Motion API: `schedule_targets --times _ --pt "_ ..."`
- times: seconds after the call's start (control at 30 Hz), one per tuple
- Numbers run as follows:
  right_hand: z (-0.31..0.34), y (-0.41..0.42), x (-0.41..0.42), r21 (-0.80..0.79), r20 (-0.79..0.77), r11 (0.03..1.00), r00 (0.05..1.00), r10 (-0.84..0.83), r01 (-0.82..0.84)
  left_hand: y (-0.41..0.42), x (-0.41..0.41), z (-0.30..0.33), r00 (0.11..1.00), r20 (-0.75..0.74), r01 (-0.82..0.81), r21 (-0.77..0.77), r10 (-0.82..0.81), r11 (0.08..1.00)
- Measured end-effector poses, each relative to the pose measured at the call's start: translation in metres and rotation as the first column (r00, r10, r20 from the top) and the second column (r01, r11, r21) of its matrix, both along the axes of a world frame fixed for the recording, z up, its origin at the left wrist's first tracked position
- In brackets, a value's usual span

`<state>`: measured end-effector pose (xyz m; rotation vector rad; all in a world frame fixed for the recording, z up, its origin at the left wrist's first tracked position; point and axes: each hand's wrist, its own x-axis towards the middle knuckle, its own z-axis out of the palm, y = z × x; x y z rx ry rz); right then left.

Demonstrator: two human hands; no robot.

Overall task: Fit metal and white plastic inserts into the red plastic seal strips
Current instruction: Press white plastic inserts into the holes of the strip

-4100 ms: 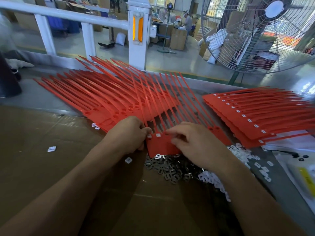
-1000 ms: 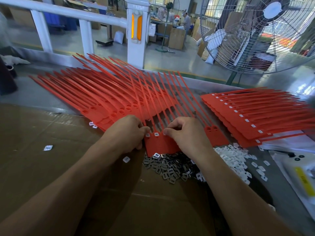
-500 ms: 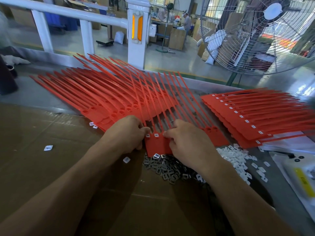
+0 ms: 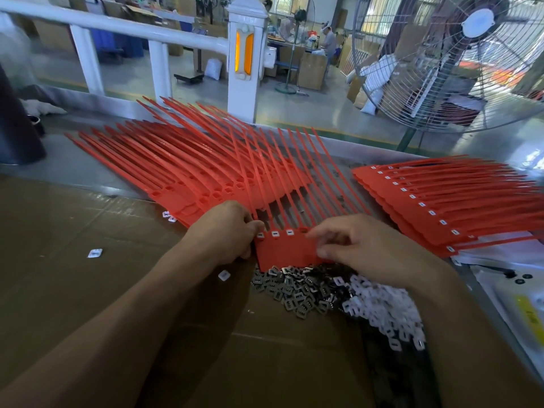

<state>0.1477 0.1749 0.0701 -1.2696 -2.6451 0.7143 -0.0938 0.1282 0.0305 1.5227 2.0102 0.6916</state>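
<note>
No text, label, brand or number can be read; the yellow label (image 4: 530,316) to the right of the right hand (image 4: 371,248) is too blurred to make out.

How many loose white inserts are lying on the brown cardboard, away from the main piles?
4: one alone at far left, one under the left hand's wrist, and two at the left red stack's edge. Others may be hidden beneath the hands or strips.

Left hand (image 4: 225,231) fingers curled, right hand (image 4: 362,245) fingers loosely bent
</note>
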Motion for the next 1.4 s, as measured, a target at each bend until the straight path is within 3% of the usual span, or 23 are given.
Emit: schedule_targets --times 0.27,0.47,0.67,0.9,1.07,1.4 --pt "0.007 -0.003 0.027 -0.184 0.004 0.983 1.000 0.013 -0.012 0.001 0.000 -0.001 1.000 0.022 -0.006 0.002 0.006 1.000" --pt "0.006 -0.004 0.023 -0.182 0.042 0.982 0.998 0.050 -0.042 0.001 0.000 0.000 1.000 0.012 -0.001 -0.005 0.001 1.000" --pt "0.004 -0.002 0.023 -0.166 -0.150 0.986 0.989 0.001 -0.027 0.001 0.000 0.000 1.000 0.022 -0.001 -0.006 0.001 1.000" --pt "-0.015 0.001 0.004 -0.164 -0.451 0.971 0.862 -0.232 0.175 0.000 0.001 0.001 1.000 0.028 0.002 -0.017 -0.001 1.000" --pt "-0.022 0.004 -0.002 -0.255 -0.458 0.932 0.816 -0.352 0.258 0.001 0.001 0.001 0.999 0.033 0.000 -0.012 0.000 1.000" --pt "-0.033 0.011 -0.018 -0.135 -0.473 0.932 0.804 -0.360 0.338 0.001 0.000 -0.001 1.000 0.018 0.000 -0.006 0.000 1.000"
